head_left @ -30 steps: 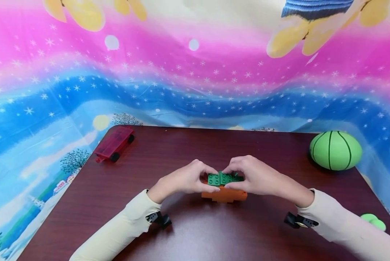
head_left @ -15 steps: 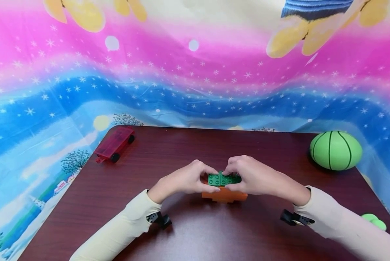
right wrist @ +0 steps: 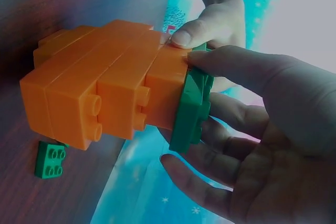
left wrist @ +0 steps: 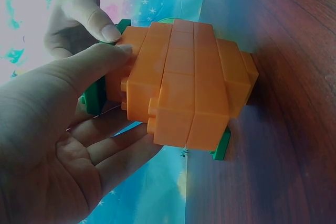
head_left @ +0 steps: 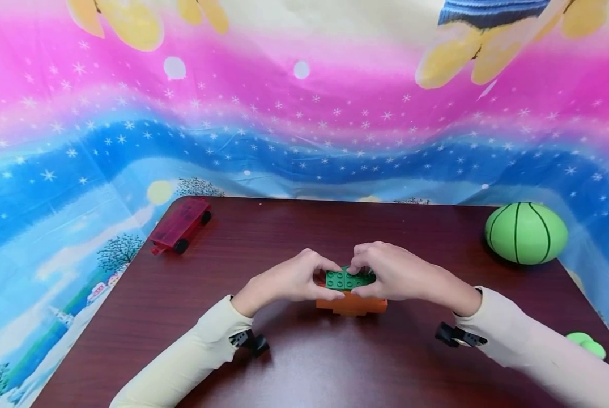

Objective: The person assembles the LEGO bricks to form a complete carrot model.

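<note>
A stepped build of orange toy bricks (head_left: 352, 305) stands at the middle of the table, widest at mid-height in the wrist views. Two green bricks lie side by side on top, the left one (head_left: 333, 280) and the right one (head_left: 354, 281). My left hand (head_left: 295, 277) grips the top of the build, thumb (left wrist: 97, 59) on the near side and fingers behind. With thumb and fingers, my right hand (head_left: 396, 273) holds the right-hand green brick (right wrist: 185, 114). Low by the table, another green brick (right wrist: 50, 160) shows beneath the orange ones. The far side is hidden.
A translucent red wheeled toy cart (head_left: 180, 225) sits at the table's back left. At the back right is a green ball with black lines (head_left: 526, 233). A light green rounded object (head_left: 586, 344) lies by the right edge. A patterned cloth (head_left: 304, 136) hangs behind the table.
My right hand has shifted slightly left, and the right-hand green brick has come in against the left one. The left hand and orange build have stayed nearly still.
</note>
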The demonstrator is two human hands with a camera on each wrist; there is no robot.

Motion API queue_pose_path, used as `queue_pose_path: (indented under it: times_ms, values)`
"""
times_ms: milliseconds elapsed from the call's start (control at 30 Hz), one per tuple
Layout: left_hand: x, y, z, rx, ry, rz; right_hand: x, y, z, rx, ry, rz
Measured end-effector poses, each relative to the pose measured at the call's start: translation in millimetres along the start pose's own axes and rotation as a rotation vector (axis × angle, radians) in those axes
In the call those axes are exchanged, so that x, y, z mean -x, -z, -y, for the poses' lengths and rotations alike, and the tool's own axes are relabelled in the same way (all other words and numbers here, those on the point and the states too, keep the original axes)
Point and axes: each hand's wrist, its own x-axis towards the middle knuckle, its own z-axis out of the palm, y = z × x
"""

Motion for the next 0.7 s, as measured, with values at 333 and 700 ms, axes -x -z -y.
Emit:
queue_pose_path:
  times_ms: [333, 700]
  values:
    - [-0.6, 2.8, 1.2, 0.001, 0.006, 0.002, -2.8, 0, -14, -0.117, 0.028, 0.049]
    - [1.2, 0.4, 0.0, -0.035, 0.026, 0.000, -15.7, -28, -92, -0.061, -0.003, 0.072]
